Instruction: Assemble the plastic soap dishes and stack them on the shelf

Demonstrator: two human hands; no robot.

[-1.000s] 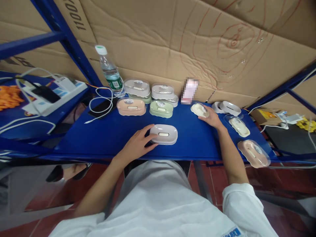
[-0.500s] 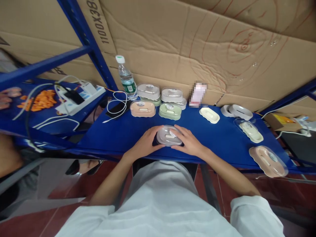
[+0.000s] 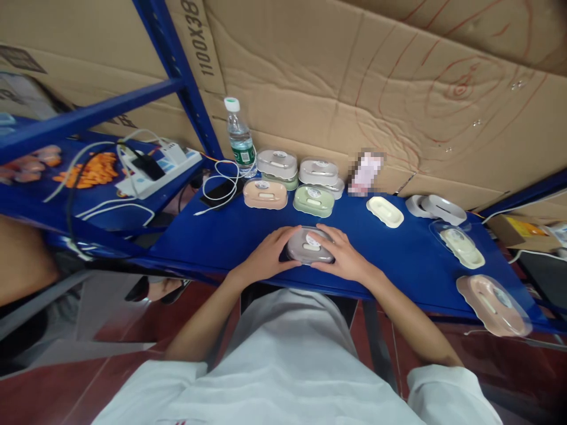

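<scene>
A grey soap box [image 3: 305, 251] with a clear lid and a round white sticker rests near the front edge of the blue table [image 3: 248, 236]. My left hand [image 3: 271, 254] grips its left end, thumb at the near side and fingers along the far side. Around its right end curls my right hand [image 3: 343, 254], a finger lying over the lid beside the sticker. Just behind stand a pink soap box [image 3: 266, 195] and a green soap box [image 3: 313, 201], with stacked grey soap boxes [image 3: 277, 165] at their back.
Right of centre lie a cream tray [image 3: 385, 212], grey parts [image 3: 444, 210], a cream soap box [image 3: 461, 248] and a pink soap box [image 3: 492, 305] at the edge. A water bottle [image 3: 241, 144], white cable [image 3: 217, 188] and blurred-out phone [image 3: 367, 173] stand behind. Orange pieces [image 3: 94, 170] lie left.
The whole view has shifted slightly, so things appear further right. Both hands keep their hold on the grey soap box, which stays in about the same place on the table.
</scene>
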